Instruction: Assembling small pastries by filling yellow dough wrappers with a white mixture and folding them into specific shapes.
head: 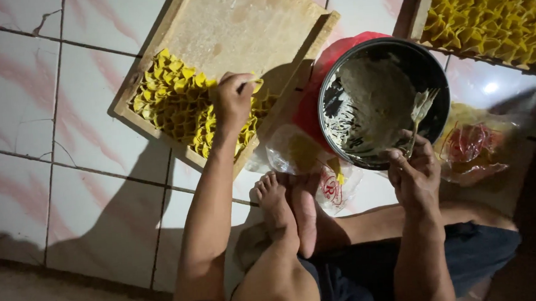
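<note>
My left hand [233, 100] reaches out over a shallow wooden tray [246, 23] on the tiled floor, pinching a small folded yellow wrapper [255, 83] at the edge of rows of folded yellow wrappers [177, 103] that fill the tray's near end. My right hand [413, 173] grips a fork [422, 109] smeared with pale paste, its tines resting inside a black round bowl [338, 86] coated with the same pale paste. The bowl sits to the right of the tray, in front of my crossed legs.
A second wooden tray [418, 5] packed with folded yellow wrappers [493, 13] lies at the top right. A red plastic bag [311, 108] sits under the bowl. Clear plastic bags [295, 152] lie near my bare feet [286, 207], another bag with red bands [472, 146] at the right.
</note>
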